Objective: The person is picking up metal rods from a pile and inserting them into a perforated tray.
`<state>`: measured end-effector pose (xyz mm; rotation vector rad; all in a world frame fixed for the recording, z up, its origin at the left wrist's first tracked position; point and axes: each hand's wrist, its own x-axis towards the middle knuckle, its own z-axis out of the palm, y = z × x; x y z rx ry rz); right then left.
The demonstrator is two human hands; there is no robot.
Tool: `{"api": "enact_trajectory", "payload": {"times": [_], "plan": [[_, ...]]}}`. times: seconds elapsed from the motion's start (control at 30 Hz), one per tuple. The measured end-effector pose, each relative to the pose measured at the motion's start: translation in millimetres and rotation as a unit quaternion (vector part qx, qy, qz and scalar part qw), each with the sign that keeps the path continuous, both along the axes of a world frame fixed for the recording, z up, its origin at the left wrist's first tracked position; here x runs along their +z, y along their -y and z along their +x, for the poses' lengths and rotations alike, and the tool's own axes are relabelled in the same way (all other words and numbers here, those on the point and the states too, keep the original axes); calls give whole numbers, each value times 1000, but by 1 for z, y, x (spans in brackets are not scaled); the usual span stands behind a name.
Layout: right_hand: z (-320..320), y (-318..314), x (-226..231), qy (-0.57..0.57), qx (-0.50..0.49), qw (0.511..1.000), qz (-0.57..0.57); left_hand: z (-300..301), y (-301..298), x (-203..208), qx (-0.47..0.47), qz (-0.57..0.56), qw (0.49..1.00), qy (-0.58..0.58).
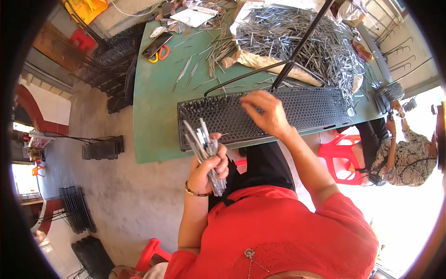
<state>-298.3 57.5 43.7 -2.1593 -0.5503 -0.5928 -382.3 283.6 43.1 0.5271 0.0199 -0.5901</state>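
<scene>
My left hand (207, 169) is closed round a bundle of thin grey metal rods (200, 139), held upright at the near left of the table. A long black perforated rack (302, 109) lies along the table's near edge, its surface full of small holes. Short rods stand in the holes at its left end. Over the rack's middle is my right hand (269, 114), its thumb and fingertips drawn together. Whatever those fingertips may hold is too small to make out. A black bent-rod frame (304, 39) rises from behind the rack.
On the green table (155, 107), a large heap of metal rods (288, 35) lies on torn paper. Scissors (160, 53) and a phone (158, 43) lie at the far left. Another person (409, 151) works at the right, near a red stool (341, 156). Black racks (104, 149) stand on the floor.
</scene>
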Motion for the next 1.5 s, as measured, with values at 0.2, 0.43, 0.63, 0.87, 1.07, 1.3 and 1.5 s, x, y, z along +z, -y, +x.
{"api": "enact_trajectory", "payload": {"times": [0.2, 0.43, 0.63, 0.87, 1.07, 1.3, 1.5], "plan": [[-21, -32, -20, -34, 119, 985, -118, 5, -30, 4, 63, -26, 997, 23], [-27, -37, -21, -90, 162, 981, -61, 0, -36, -8, 93, -11, 996, 6], [-31, -36, -26, -61, 146, 987, -35, -2, -28, -8, 75, 3, 997, -12], [-32, -5, 5, -83, 140, 985, -58, -4, -4, -6, 18, -21, 1000, -9], [-13, 20, 35, -56, 111, 986, -114, -3, -1, 0, 11, 5, 1000, 2], [24, 39, 56, 45, 10, 985, -169, 0, 21, -4, -43, 24, 999, -13], [40, 26, 40, 58, 22, 980, -189, 4, 39, -20, -17, 111, 991, -69]]}}
